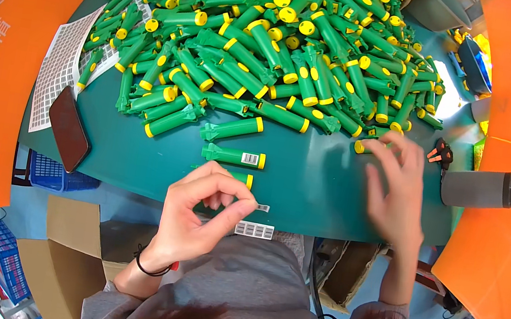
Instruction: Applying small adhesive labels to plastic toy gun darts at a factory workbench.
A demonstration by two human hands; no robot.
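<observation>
My left hand (205,202) is closed in a pinch on a small barcode sticker (263,208) at the table's near edge. A short strip of barcode stickers (254,229) shows just below it. Beyond that hand lies a green tube with a yellow end (232,156), a barcode sticker on its side. Another green tube (240,178) is partly covered by my fingers. My right hand (397,195) is at the right, thumb and fingers apart. Its fingertips reach over a tube with a yellow end (359,147), mostly hidden behind them; contact is unclear.
A large heap of green tubes (252,52) covers the far part of the green table (309,198). Sticker sheets (59,68) and a dark phone (68,128) lie left. A grey cylinder (478,189) and dark keys (441,153) sit right. Open cardboard box (75,224) below.
</observation>
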